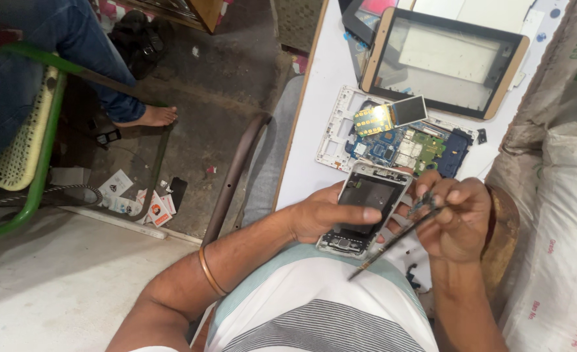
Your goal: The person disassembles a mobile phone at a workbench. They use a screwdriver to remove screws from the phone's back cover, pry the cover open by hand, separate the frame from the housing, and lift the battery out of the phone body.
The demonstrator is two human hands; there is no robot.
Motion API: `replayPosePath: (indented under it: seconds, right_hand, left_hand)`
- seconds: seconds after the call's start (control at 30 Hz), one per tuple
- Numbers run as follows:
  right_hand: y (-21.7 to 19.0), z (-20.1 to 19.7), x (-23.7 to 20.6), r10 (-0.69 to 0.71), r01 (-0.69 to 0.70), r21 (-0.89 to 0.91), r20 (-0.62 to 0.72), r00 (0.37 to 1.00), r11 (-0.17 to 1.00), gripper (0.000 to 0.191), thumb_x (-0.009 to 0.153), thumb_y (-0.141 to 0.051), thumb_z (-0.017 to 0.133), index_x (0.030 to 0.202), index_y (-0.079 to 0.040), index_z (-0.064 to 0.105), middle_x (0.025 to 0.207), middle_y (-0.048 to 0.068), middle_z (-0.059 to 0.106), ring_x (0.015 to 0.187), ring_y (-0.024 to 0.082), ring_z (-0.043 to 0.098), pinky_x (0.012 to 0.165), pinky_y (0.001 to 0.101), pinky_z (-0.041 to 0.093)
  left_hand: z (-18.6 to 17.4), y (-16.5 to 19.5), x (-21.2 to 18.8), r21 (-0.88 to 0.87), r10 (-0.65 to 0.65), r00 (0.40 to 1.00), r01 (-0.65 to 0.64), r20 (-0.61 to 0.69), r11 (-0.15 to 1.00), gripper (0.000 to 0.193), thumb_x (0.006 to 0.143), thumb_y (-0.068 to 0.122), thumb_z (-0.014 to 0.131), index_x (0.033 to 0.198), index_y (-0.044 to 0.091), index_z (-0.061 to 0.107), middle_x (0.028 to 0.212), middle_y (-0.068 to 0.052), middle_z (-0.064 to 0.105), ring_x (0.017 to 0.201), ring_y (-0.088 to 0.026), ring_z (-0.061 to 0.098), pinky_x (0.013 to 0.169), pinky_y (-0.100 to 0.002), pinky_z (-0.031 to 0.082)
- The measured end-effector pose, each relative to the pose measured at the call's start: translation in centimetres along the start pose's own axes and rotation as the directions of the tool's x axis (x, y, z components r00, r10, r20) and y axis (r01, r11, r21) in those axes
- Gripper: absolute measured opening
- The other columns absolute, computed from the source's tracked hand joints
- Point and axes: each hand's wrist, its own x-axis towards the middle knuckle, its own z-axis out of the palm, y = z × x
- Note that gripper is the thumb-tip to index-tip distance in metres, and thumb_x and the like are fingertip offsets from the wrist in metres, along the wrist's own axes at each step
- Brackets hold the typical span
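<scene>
**Opened phone held over the lap, tweezers and a small part at its edge**

Seen from above, a person sits at a white worktable point(314, 117). The left hand point(321, 215) is clamped around an opened smartphone point(366, 205), back cover off, thumb lying across its dark inner plate; the phone sits above the lap, just off the table's near edge. The right hand point(458, 218) is closed on thin tweezers point(393, 242), which slant down and left under the phone's right side, and its fingertips pinch a small dark part point(425, 203) touching that edge.

This looks like the stage of lifting out or seating a small component. The next move likely calls for a steady left hand and fine tip control.

On the table beyond lie a stripped phone frame with exposed circuit board point(399, 140) and a gold-rimmed tablet screen frame point(445, 62). Left, another person's bare foot point(154, 117) rests on the floor.
</scene>
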Motion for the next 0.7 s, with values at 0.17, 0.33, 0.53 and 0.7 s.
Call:
replayPosePath:
  seconds: [0.17, 0.33, 0.53, 0.7]
  right_hand:
    - [0.5, -0.5, -0.4, 0.015, -0.033, 0.314, 0.061, 0.998, 0.949, 0.019, 0.100, -0.014, 0.076, 0.115, -0.013, 0.063, 0.107, 0.003, 0.071, 0.117, 0.024, 0.057, 0.093, 0.0527, 0.059]
    - [0.0, 1.1, 0.5, 0.068, -0.045, 0.226, -0.094, 0.993, 0.973, 0.022, 0.100, -0.026, 0.075, 0.115, -0.016, 0.062, 0.116, 0.001, 0.066, 0.133, 0.025, 0.055, 0.100, 0.0577, 0.052]
    - [0.3, 4.0, 0.6, 0.149, -0.138, 0.054, -0.386, 0.910, 0.989, 0.038, 0.102, -0.038, 0.060, 0.133, -0.017, 0.058, 0.145, 0.011, 0.060, 0.139, 0.034, 0.055, 0.111, 0.0573, 0.047]
    - [0.2, 5.2, 0.3, 0.131, -0.123, 0.047, -0.476, 0.870, 0.991, 0.042, 0.117, -0.040, 0.041, 0.138, -0.007, 0.056, 0.144, 0.018, 0.059, 0.119, 0.036, 0.063, 0.106, 0.0573, 0.051]
  left_hand:
    - [1.1, 0.1, 0.4, 0.249, 0.042, 0.999, -0.037, -0.016, 0.968, 0.070, 0.095, 0.005, 0.072, 0.157, -0.001, 0.040, 0.132, -0.013, 0.061, 0.119, -0.020, 0.062, 0.106, -0.038, 0.053]
    - [3.0, 0.3, 0.4, 0.508, 0.245, 0.965, -0.166, -0.093, 0.845, 0.082, 0.092, -0.002, 0.070, 0.164, 0.006, 0.030, 0.131, -0.006, 0.059, 0.117, -0.016, 0.057, 0.105, -0.033, 0.050]
    - [3.0, 0.0, 0.1, 0.618, 0.354, 0.908, -0.148, -0.225, 0.772, 0.081, 0.090, -0.006, 0.070, 0.160, 0.004, 0.031, 0.132, -0.006, 0.058, 0.126, -0.014, 0.056, 0.110, -0.032, 0.048]
    - [2.3, -1.1, 0.1, 0.425, 0.336, 0.912, -0.215, -0.235, 0.879, 0.069, 0.095, -0.010, 0.064, 0.157, -0.001, 0.037, 0.127, -0.010, 0.062, 0.120, -0.017, 0.061, 0.105, -0.032, 0.053]
